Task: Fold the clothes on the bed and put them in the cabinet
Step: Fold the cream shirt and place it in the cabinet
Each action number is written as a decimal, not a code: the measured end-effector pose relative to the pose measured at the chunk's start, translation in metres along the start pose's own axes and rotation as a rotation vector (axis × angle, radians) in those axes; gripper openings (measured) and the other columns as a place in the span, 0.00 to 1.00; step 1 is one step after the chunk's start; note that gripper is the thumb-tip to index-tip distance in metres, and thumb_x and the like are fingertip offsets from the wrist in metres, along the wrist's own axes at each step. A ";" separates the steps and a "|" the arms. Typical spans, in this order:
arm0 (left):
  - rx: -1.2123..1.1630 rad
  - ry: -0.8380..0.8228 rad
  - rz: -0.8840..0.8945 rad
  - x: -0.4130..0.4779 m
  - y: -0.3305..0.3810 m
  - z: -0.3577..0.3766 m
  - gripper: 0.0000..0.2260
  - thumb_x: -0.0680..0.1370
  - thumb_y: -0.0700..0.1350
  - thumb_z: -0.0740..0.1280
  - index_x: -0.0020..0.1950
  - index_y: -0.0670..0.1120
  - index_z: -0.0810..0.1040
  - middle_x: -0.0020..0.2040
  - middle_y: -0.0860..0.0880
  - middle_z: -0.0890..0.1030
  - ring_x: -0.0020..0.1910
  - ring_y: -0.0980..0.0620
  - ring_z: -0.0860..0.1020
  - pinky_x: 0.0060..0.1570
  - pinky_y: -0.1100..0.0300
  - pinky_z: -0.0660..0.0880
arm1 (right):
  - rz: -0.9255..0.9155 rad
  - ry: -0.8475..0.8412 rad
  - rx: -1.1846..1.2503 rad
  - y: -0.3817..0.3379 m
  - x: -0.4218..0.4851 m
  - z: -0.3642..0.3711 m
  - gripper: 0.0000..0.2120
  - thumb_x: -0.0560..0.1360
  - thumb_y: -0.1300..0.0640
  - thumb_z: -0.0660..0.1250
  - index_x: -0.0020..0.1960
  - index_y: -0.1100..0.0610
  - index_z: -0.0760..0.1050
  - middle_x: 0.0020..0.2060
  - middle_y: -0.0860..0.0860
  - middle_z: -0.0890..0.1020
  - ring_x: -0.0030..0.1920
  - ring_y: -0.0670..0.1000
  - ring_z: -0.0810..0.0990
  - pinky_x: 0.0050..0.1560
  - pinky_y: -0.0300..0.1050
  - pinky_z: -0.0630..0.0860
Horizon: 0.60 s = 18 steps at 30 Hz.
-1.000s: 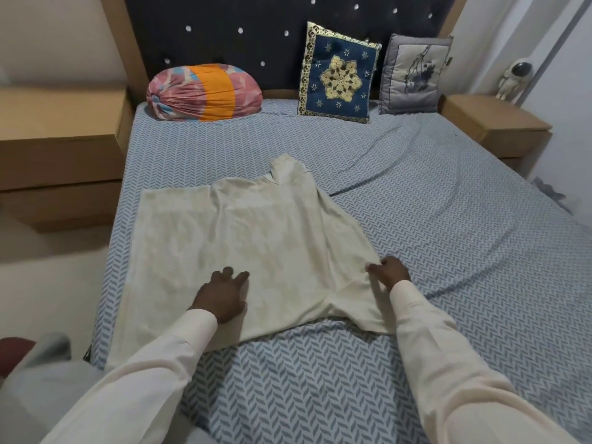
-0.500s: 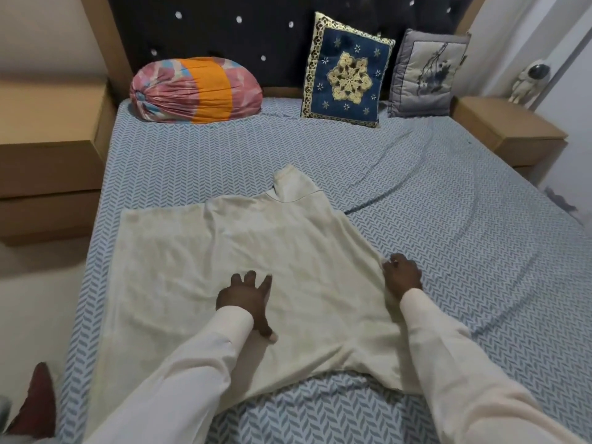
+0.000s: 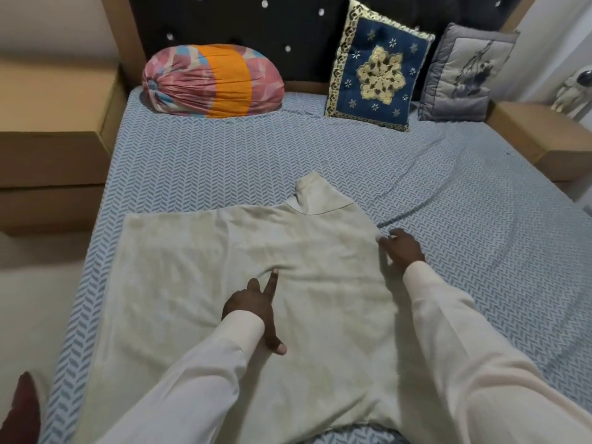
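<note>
A cream high-necked garment (image 3: 192,283) lies spread flat on the blue herringbone bed sheet (image 3: 224,161), its collar pointing toward the headboard. My left hand (image 3: 253,306) rests on the middle of the cloth, index finger straight and pressing down, thumb stretched back. My right hand (image 3: 402,251) is at the garment's right edge below the collar, its curled fingers pinching the cloth there. Both my arms wear cream sleeves that cover the garment's near part.
A pink and orange bolster (image 3: 213,81), a blue embroidered cushion (image 3: 374,68) and a grey cushion (image 3: 461,75) line the headboard. Wooden side units stand left (image 3: 54,123) and right (image 3: 544,133) of the bed. A small astronaut figure (image 3: 573,88) stands on the right one.
My left hand slid forward toward the garment's middle and now presses with one finger. My right hand moved up along the right edge toward the collar. The camera moved closer.
</note>
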<state>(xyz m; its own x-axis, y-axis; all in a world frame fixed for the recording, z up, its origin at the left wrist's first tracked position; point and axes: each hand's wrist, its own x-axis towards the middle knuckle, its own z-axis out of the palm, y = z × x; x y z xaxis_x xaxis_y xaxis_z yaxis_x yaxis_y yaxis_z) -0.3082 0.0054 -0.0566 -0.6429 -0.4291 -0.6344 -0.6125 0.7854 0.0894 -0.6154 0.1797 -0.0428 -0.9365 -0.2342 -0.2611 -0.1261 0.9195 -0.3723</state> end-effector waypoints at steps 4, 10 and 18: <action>-0.015 -0.060 -0.017 0.003 0.001 -0.005 0.73 0.53 0.66 0.80 0.67 0.61 0.19 0.73 0.44 0.54 0.65 0.39 0.71 0.55 0.45 0.78 | 0.172 0.257 0.123 -0.013 0.012 0.008 0.13 0.72 0.57 0.62 0.55 0.51 0.78 0.54 0.56 0.82 0.58 0.59 0.79 0.64 0.56 0.68; 0.001 -0.141 0.016 0.003 0.002 -0.012 0.71 0.56 0.66 0.79 0.68 0.58 0.18 0.77 0.43 0.50 0.70 0.37 0.66 0.60 0.44 0.75 | -0.157 0.528 0.010 -0.080 -0.004 0.034 0.18 0.70 0.62 0.63 0.60 0.54 0.73 0.55 0.59 0.77 0.59 0.63 0.74 0.58 0.57 0.69; -0.310 0.521 0.074 0.032 -0.126 -0.074 0.17 0.78 0.45 0.61 0.66 0.55 0.73 0.62 0.46 0.78 0.60 0.44 0.77 0.58 0.52 0.73 | -0.571 -0.150 -0.408 -0.195 -0.011 0.094 0.23 0.79 0.56 0.59 0.74 0.44 0.64 0.60 0.63 0.75 0.59 0.63 0.77 0.58 0.51 0.72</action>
<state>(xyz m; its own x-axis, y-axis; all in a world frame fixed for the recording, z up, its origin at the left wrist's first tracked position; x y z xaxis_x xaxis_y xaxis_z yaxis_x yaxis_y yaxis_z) -0.2856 -0.1398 -0.0313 -0.7812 -0.6019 -0.1656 -0.6128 0.6887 0.3875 -0.5499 -0.0267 -0.0507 -0.6363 -0.7281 -0.2550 -0.7229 0.6782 -0.1325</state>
